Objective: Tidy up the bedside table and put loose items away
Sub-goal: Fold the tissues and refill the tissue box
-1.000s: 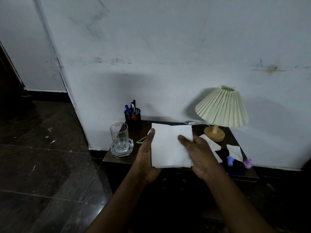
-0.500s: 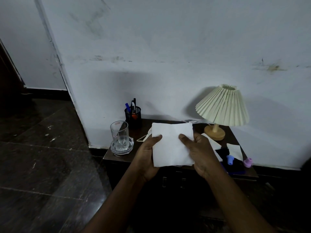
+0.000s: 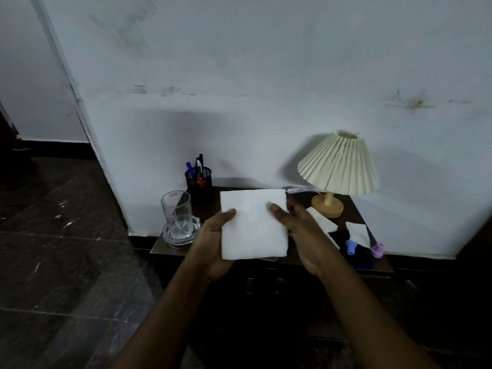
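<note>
A folded white napkin is held up in front of the dark bedside table. My left hand grips its left edge, thumb on the front and fingers behind. My right hand pinches the right edge, thumb tip on the front, fingers mostly hidden behind the napkin. Two more white napkins lie on the right side of the table, next to a small blue item, a small purple item and a dark object.
A glass stands on a clear coaster at the table's left front corner. A black pen holder sits behind it against the wall. A pleated cream lamp stands at the back right. Dark tiled floor lies to the left.
My left hand went from lying flat along the napkin's left edge to gripping it with the thumb on the front. The napkin stays held at about the same place.
</note>
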Tool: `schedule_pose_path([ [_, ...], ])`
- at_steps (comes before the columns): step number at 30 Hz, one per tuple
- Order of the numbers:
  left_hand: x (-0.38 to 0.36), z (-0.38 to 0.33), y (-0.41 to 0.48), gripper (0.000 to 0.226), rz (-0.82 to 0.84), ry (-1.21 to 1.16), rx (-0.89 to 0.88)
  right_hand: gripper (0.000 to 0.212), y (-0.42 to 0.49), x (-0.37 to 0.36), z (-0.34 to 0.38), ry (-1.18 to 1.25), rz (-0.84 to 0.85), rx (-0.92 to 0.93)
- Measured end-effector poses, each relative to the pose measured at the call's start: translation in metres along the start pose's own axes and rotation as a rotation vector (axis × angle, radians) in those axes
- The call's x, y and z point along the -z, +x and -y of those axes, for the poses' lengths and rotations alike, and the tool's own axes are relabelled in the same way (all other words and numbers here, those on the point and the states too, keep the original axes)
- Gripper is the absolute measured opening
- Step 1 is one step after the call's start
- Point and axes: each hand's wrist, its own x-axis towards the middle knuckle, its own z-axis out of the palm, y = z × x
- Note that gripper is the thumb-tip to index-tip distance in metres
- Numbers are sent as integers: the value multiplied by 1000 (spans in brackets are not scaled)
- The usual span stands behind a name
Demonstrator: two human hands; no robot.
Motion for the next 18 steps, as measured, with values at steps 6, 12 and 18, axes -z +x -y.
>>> schedule_pose_path([
  [6,10,-3,6,37,-64,70,-10,14,-2,0,-5,-211,-56,43],
  [12,18,-1,19,28,-180,270,-117,20,0,2,-4,-574,-93,278],
  [18,46,-28,26,30,-252,-117,-132,18,7,56,22,-720,-619,395],
])
